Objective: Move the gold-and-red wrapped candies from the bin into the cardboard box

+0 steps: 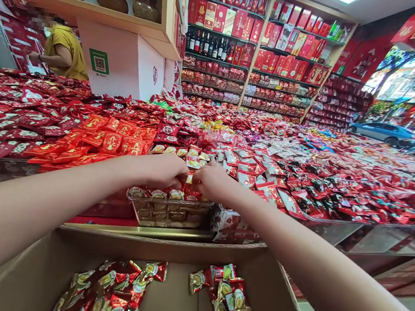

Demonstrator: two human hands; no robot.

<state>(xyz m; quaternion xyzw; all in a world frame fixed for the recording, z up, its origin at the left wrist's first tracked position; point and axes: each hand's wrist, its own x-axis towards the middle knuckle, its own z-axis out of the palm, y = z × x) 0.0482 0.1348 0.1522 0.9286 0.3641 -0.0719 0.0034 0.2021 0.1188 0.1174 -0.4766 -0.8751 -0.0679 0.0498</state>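
Note:
Both arms reach forward over an open cardboard box (109,241) to a clear plastic bin (172,212) of small red-and-gold wrapped candies (157,194). My left hand (167,171) is over the left side of the bin, its fingers curled together. Close beside it, my right hand (212,180) has its fingers curled down among the candies. Whatever either hand holds is hidden by the fingers. In the box, matching wrapped candies lie in a left pile (119,289) and a right pile (233,298), with bare cardboard between them.
Orange-red packets (112,142) lie left of the bin, and white-and-red packets (248,165) lie right. Other bins (362,232) extend along the counter. A person in a yellow top (68,50) stands at the back left. Shelves (264,43) of bottles and red boxes line the back wall.

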